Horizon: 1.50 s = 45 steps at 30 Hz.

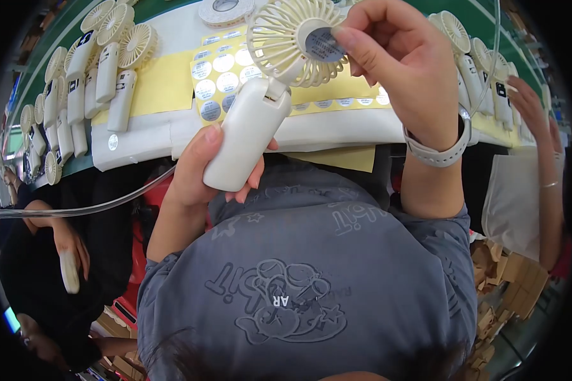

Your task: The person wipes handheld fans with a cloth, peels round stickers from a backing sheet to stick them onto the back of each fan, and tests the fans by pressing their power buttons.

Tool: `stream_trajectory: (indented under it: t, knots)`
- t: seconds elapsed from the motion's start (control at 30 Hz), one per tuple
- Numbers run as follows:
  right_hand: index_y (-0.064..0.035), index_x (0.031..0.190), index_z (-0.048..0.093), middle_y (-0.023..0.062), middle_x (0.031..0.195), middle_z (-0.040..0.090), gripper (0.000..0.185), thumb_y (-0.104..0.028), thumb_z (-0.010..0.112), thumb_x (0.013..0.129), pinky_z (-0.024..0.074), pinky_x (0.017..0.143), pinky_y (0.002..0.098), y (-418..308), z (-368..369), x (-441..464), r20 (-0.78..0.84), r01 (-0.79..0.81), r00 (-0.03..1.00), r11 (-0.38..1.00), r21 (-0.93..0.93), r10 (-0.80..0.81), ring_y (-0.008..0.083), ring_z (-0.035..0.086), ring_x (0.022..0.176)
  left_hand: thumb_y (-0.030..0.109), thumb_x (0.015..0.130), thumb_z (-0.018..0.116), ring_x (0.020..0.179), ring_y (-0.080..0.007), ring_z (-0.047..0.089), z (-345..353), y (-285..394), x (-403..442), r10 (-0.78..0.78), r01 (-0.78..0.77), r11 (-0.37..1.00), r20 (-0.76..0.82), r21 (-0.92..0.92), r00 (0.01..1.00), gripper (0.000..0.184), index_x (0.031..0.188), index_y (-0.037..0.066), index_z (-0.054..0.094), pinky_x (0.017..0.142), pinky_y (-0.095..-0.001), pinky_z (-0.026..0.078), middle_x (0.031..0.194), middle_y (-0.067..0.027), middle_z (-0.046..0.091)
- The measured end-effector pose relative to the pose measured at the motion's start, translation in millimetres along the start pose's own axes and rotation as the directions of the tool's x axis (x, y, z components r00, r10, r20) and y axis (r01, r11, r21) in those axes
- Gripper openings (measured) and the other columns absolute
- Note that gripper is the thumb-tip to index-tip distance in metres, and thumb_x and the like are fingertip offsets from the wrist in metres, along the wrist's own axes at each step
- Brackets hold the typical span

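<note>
My left hand (194,166) is wrapped round the handle of a cream handheld fan (240,136), which is tilted with its round cage at the top. A round silver sticker (324,44) with fine print covers the cage's hub. My right hand (394,54), with a pale watch on its wrist, pinches the sticker's right edge between thumb and finger. Whether the sticker's whole face lies flat on the hub I cannot tell. Beneath the fan, yellow sheets of round silver stickers (224,82) lie on the white-covered table (146,141).
Several cream fans (108,73) are piled on the left, and more fans (483,79) on the right. A tape roll (225,11) lies at the back. A clear tube (121,200) runs in from the left. Co-workers' hands (70,247) show at both sides; cardboard (521,279) is at lower right.
</note>
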State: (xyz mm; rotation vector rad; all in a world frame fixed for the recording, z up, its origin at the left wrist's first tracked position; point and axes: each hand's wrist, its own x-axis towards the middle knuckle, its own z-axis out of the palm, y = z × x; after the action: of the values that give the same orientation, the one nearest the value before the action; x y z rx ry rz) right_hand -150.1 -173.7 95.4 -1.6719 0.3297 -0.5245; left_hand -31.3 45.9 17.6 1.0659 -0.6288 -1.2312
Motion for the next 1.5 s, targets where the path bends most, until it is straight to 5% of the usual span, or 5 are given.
stream_trajectory:
  t: [0.63, 0.87, 0.97, 1.07, 1.5]
  knots:
    - [0.0021, 0.086, 0.059, 0.0019, 0.073, 0.061, 0.011, -0.003, 0.069, 0.083, 0.0440, 0.056, 0.0168, 5.5, 5.8, 1.7, -0.023, 0.019, 1.000, 1.000, -0.011, -0.019, 0.0049, 0.055, 0.062, 0.057, 0.090, 0.035, 0.037, -0.0117, 0.051, -3.3, 1.7, -4.3, -0.056, 0.056, 0.998, 0.049, -0.002, 0.997, 0.076, 0.105, -0.015, 0.052, 0.032, -0.0203, 0.039, 0.062, -0.0138, 0.059]
    - [-0.0005, 0.092, 0.056, 0.0049, 0.077, 0.057, 0.016, -0.008, 0.067, 0.083, 0.0447, 0.060, 0.0238, 45.1, 32.7, 20.7, -0.095, 0.272, 0.724, 0.409, -0.871, -0.683, 0.0120, 0.055, 0.067, 0.047, 0.091, 0.047, 0.054, -0.0095, 0.056, -31.4, 8.9, -15.2, 0.093, -0.048, 0.976, -0.205, 0.213, 0.974, 0.055, 0.108, -0.004, 0.058, 0.046, -0.0193, 0.043, 0.075, -0.0086, 0.063]
    - [-0.0050, 0.098, 0.056, 0.0100, 0.079, 0.052, 0.023, -0.017, 0.067, 0.082, 0.0456, 0.066, 0.0350, 45.5, 23.8, 3.8, 0.003, 0.129, 0.984, 0.704, -0.699, -0.178, 0.0251, 0.056, 0.074, 0.036, 0.085, 0.064, 0.073, -0.0251, 0.060, -64.9, 18.8, -15.7, 0.568, 0.238, 0.435, -0.470, 0.868, 0.676, 0.043, 0.107, -0.001, 0.060, 0.072, -0.0372, 0.048, 0.083, -0.0116, 0.064]
    - [-0.0037, 0.094, 0.059, 0.0117, 0.083, 0.055, 0.018, -0.014, 0.066, 0.080, 0.0471, 0.069, 0.0365, 82.7, 26.7, 9.7, 0.293, 0.375, 0.927, 0.612, -0.696, -0.235, 0.0283, 0.058, 0.078, 0.039, 0.079, 0.070, 0.093, -0.0372, 0.055, -97.5, 11.5, -11.2, 0.800, 0.557, -0.142, -0.237, 0.818, 0.551, 0.050, 0.111, 0.002, 0.058, 0.085, -0.0436, 0.044, 0.097, -0.0161, 0.061]
    - [-0.0025, 0.096, 0.052, 0.0152, 0.092, 0.053, 0.024, -0.001, 0.064, 0.075, 0.0458, 0.077, 0.0397, 86.3, 36.5, 9.4, 0.334, 0.363, 0.925, 0.692, -0.624, -0.183, 0.0350, 0.055, 0.088, 0.040, 0.074, 0.074, 0.100, -0.0350, 0.049, -89.3, 34.2, -4.9, 0.780, 0.636, -0.164, -0.296, 0.754, 0.551, 0.047, 0.095, 0.002, 0.057, 0.084, -0.0442, 0.042, 0.101, -0.0169, 0.054]
